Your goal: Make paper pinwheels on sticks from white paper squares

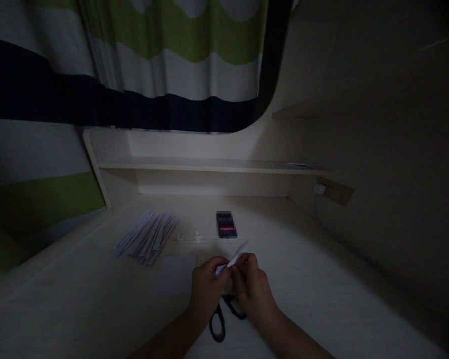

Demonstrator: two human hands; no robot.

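Dim scene, low light. Left hand (pixel 206 284) and right hand (pixel 251 283) raised together just above the pale wooden desk surface (pixel 322 299), fingers curled in, both pinching a small white paper strip (pixel 234 259) — one end in the left fingertips, the other end poking up and right past the right hand's fingers. Neither hand spread open; both closed on the paper.

Directly beneath the hands: black-handled scissors (pixel 222 316) lying flat on the desk, loops toward the viewer, blades hidden under the hands. Not touched, as far as visible.

Left of the hands, just beside: flat pale sheet of paper (pixel 175 274) on the desk. Further back-left: fanned bundle of long white rolled paper sticks (pixel 145 238), well apart from the hands. Between bundle and phone: a few tiny white bits (pixel 189 237), too small to identify. Behind the hands, near: dark rectangular phone (pixel 226 225) lying flat, screen blurred.

Edges — desk closed at the back by a low shelf (pixel 209 165), on the right by a plain wall with a socket plate and white plug (pixel 327 190), on the left by a rounded side panel. Striped green, white and navy curtain (pixel 153 60) hanging above the shelf.

Open room: bare desk right of the hands out to the wall; also near-left foreground.
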